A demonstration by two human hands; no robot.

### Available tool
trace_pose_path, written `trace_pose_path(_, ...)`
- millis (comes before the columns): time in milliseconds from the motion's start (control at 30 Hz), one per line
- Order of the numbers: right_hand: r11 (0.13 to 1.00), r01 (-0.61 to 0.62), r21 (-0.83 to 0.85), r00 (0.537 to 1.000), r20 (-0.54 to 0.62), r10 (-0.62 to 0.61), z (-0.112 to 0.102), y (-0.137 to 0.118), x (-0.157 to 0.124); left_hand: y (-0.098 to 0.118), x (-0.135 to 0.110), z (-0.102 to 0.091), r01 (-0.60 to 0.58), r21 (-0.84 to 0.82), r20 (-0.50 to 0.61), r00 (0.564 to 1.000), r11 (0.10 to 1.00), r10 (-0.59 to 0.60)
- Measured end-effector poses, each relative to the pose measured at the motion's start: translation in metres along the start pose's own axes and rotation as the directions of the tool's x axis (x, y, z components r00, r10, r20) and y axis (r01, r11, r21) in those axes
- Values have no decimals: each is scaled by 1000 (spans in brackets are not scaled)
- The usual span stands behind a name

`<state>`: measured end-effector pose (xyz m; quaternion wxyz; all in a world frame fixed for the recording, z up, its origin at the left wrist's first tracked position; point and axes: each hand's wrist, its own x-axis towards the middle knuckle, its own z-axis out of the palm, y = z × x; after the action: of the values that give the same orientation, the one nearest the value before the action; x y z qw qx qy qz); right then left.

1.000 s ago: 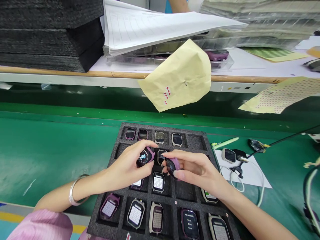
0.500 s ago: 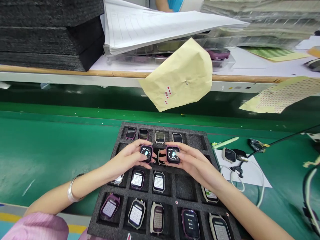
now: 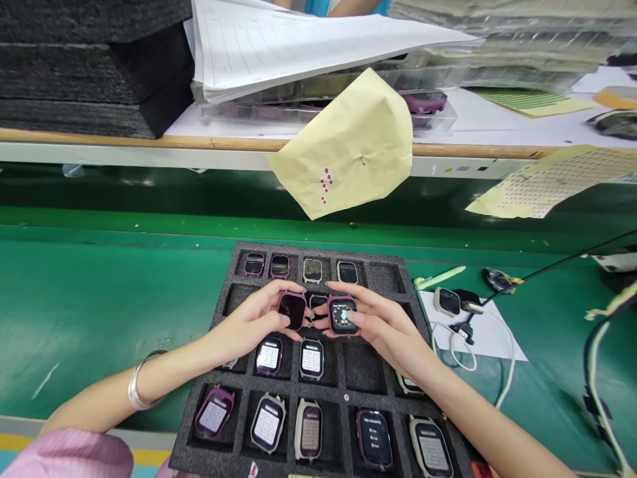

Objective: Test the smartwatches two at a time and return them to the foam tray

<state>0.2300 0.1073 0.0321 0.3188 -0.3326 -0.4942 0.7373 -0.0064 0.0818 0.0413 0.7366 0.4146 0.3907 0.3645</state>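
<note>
Between the fingers and thumb of my left hand (image 3: 266,312) is a purple smartwatch (image 3: 292,310) without a strap, its screen dark. My right hand (image 3: 371,313) grips a second purple smartwatch (image 3: 342,315), whose screen shows a lit round dial; the thumb rests on its right edge. Both hands hover over the middle of a black foam tray (image 3: 347,411). Watch bodies lie in many of its pockets, among them a purple one (image 3: 269,355) and a silver one (image 3: 311,358) with white lit screens. A pale watch (image 3: 317,305) is partly hidden between my hands.
On the green table to the right are a green pen (image 3: 440,277), a watch (image 3: 446,301) on white paper and white cables (image 3: 510,358). Behind, a shelf (image 3: 239,144) carries black foam blocks (image 3: 64,73) and paper sheets (image 3: 298,46); yellow paper (image 3: 348,146) hangs over its edge.
The screen of the watch in my left hand has gone from a lit dial to dark. The right watch's dial stays lit. The whole view has shifted slightly.
</note>
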Motion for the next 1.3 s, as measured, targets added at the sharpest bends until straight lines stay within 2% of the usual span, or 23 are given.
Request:
trace_pose_path(100, 996, 47, -82, 999, -8, -48, 0, -1, -1, -1, 0, 0, -2, 5, 1, 1000, 1000, 2)
trace_pose_path(300, 990, 81, -119, 996, -16, -83, 9, -5, -2, -2, 1, 1, -1, 9, -3, 1000, 1000, 1)
trace_pose_path(467, 993, 56, -108, 992, 115, -44, 6, -5, -7, 1, 0, 0, 8, 16, -41, 999, 1000, -7)
trace_pose_path(533, 975, 43, -219, 990, 142, -12, -1, -9, -14, 2, -1, -1, 8, 17, -53, 999, 1000, -7)
trace_pose_path(600, 867, 41, -497, 994, 112, 17, -10, -13, -23, 3, -1, -2, 10, 19, -55, 998, 1000, -9)
trace_pose_path(667, 638, 61, -768, 996, 91, 15, -17, -15, -34, 4, -1, -3, 15, 22, -55, 998, 1000, -14)
trace_pose_path(733, 420, 92, -903, 994, 105, 8, -23, -13, -46, 4, 0, -1, 22, 28, -58, 998, 999, -21)
trace_pose_path(767, 350, 106, -931, 993, 116, 8, -24, -10, -51, 5, 1, 0, 27, 31, -61, 998, 999, -25)
trace_pose_path(867, 221, 138, -965, 990, 137, -17, -30, -4, -62, 5, 3, 3, 34, 50, -60, 998, 998, -31)
trace_pose_path(933, 161, 137, -977, 988, 124, -90, -38, -4, -66, 4, 4, 5, 24, 87, -56, 998, 996, -19)
trace_pose_path(1067, 25, -26, -999, 960, -32, -278, -59, -1, -61, 1, 5, 5, -7, 217, -59, 998, 976, 20)
trace_pose_path(1133, 13, -106, -994, 946, -105, -306, -65, 5, -55, -2, 6, 5, -33, 291, -66, 996, 956, 55)
trace_pose_path(1167, 34, -135, -990, 938, -139, -319, -66, 9, -52, -3, 7, 5, -54, 336, -71, 994, 940, 83)
trace_pose_path(1233, 126, -184, -975, 908, -218, -357, -66, 16, -47, -4, 8, 6, -103, 446, -80, 985, 889, 154)
trace_pose_path(1300, 257, -204, -945, 890, -288, -353, -67, 18, -44, -4, 8, 8, -139, 539, -79, 974, 831, 214)
